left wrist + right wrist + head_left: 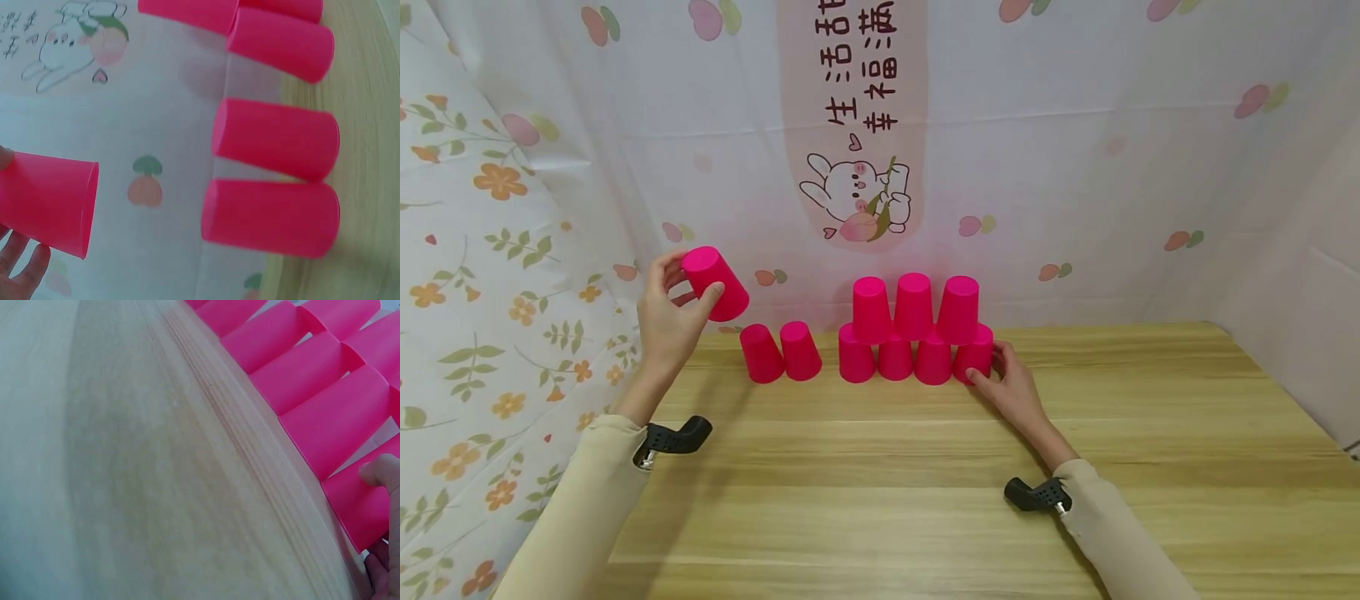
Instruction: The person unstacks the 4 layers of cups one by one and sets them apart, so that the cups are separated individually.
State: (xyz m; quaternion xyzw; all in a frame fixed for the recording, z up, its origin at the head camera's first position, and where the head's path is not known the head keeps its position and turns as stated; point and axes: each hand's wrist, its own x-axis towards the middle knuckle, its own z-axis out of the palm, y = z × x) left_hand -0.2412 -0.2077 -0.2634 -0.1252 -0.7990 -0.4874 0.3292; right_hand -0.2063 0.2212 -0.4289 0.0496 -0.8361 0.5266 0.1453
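Observation:
My left hand (pixel 670 321) holds a bright pink cup (pixel 718 287) in the air, upside down and tilted, thumb on its near side. In the left wrist view the cup's open rim (pixel 90 209) faces the table side. Below it, two pink cups (pixel 762 354) stand mouth down side by side. To their right rises a stack: a bottom row of several cups (pixel 857 358) with three cups (pixel 914 307) on top. My right hand (pixel 1011 383) grips the rightmost bottom cup (pixel 972 360), its thumb in front and fingers round the far side.
All the standing cups are near the back edge of the wooden table (pixel 850 500), close to a hanging printed cloth (pixel 1060 183). A flowered cloth (pixel 497 333) hangs at the left. Black wrist mounts (pixel 681 435) sit on both sleeves.

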